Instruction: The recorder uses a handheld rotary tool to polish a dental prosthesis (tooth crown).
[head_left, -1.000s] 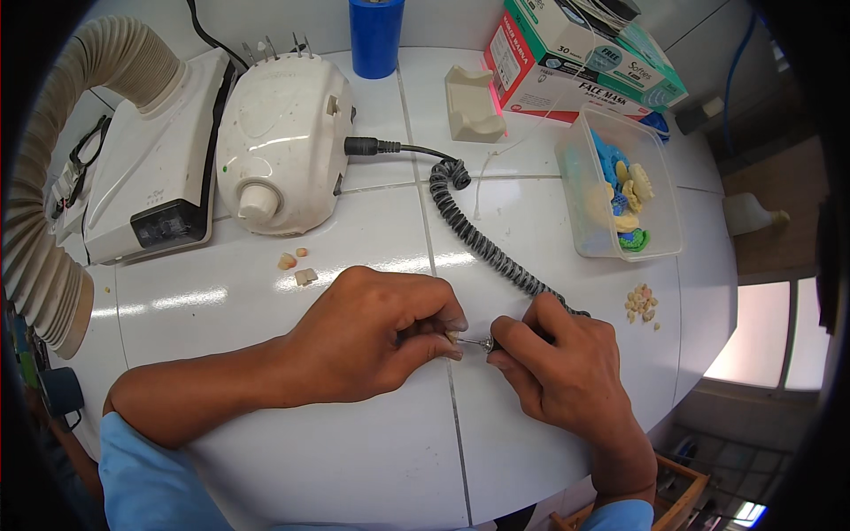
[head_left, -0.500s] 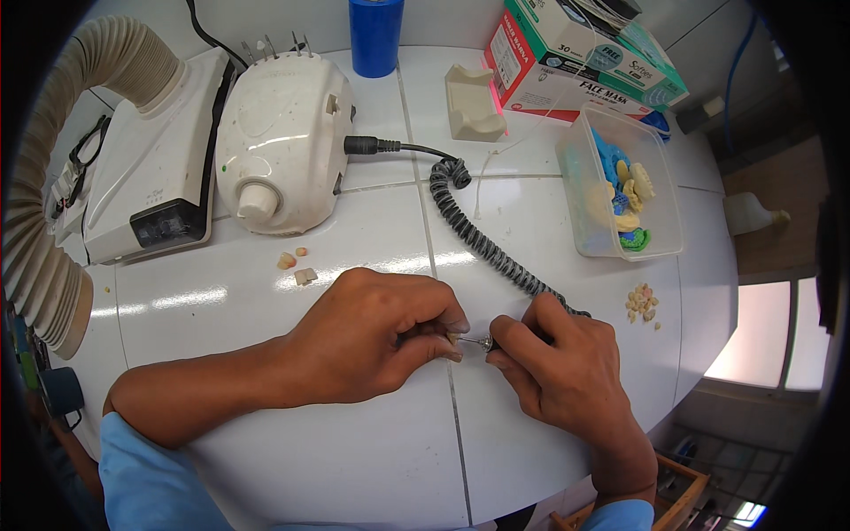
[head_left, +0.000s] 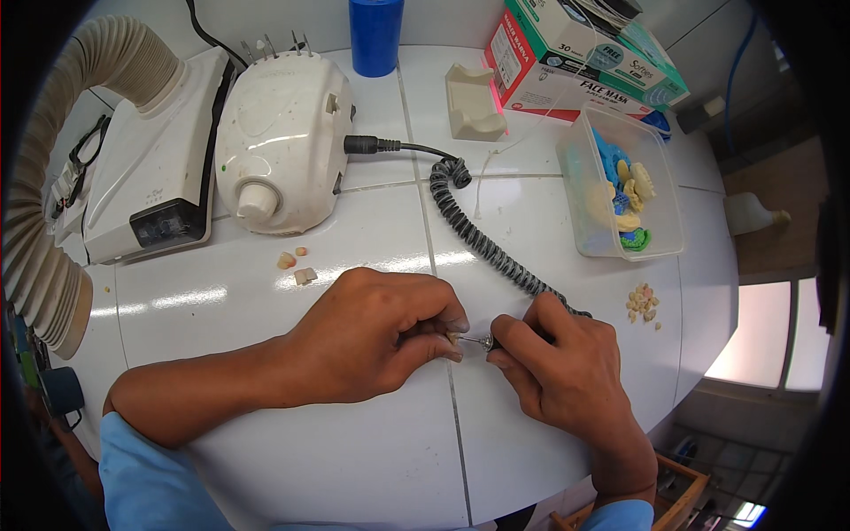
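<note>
Between the thumb and fingertips of my left hand [head_left: 381, 332] is a small yellowish tooth-like piece [head_left: 453, 338], mostly hidden by the fingers. My right hand [head_left: 562, 363] is closed around a rotary handpiece [head_left: 490, 342]; only its metal nose shows, the body being covered by the fingers. A thin bur [head_left: 472, 340] runs from the nose to the piece and appears to touch it. The coiled grey cord [head_left: 496, 252] leads from behind my right hand to the white control unit [head_left: 283, 146] at the back left.
Several tooth-like bits [head_left: 642, 303] lie at the right, with a few pieces [head_left: 304, 276] left of centre. A clear plastic tub [head_left: 584, 226] holds coloured lumps. Behind are a beige stand [head_left: 474, 102], mask boxes [head_left: 567, 84] and a blue cup [head_left: 374, 40]. A ribbed hose [head_left: 31, 177] and white box [head_left: 159, 168] stand left.
The small piece has shifted very slightly between my left fingertips against the bur. Both hands otherwise stay in place.
</note>
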Demonstrator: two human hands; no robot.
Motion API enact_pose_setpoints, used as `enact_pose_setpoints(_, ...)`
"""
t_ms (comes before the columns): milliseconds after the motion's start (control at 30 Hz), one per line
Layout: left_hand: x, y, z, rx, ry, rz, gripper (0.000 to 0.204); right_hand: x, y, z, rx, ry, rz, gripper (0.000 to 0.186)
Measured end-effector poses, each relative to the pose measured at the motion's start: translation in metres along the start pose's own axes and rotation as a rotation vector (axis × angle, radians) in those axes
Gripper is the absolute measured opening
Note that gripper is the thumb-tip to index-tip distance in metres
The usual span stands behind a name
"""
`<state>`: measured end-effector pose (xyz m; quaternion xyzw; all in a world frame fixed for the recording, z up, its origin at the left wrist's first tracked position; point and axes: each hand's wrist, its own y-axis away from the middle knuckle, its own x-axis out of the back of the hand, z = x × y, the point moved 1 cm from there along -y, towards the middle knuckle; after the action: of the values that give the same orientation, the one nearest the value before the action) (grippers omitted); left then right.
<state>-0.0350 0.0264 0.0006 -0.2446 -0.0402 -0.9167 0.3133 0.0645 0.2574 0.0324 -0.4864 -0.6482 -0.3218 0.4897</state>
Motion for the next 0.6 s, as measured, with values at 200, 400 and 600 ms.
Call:
enact_pose_setpoints(200,-0.0011,0.0010,-0.0005,0.001,0.007,0.010,0.021,0.0008,-0.0007,-0.0019,-0.024,0.016,-0.013,0.020)
enact_pose_setpoints(400,-0.0007,0.0004,0.0004,0.015,0.017,0.000,0.022,0.0009,-0.0009,-0.0008,-0.005,0.016,-0.006,0.020)
enact_pose_setpoints(600,-0.0001,0.0004,0.0004,0.012,0.021,0.001,0.021,0.0004,-0.0007,-0.0017,-0.024,0.024,-0.005,0.020)
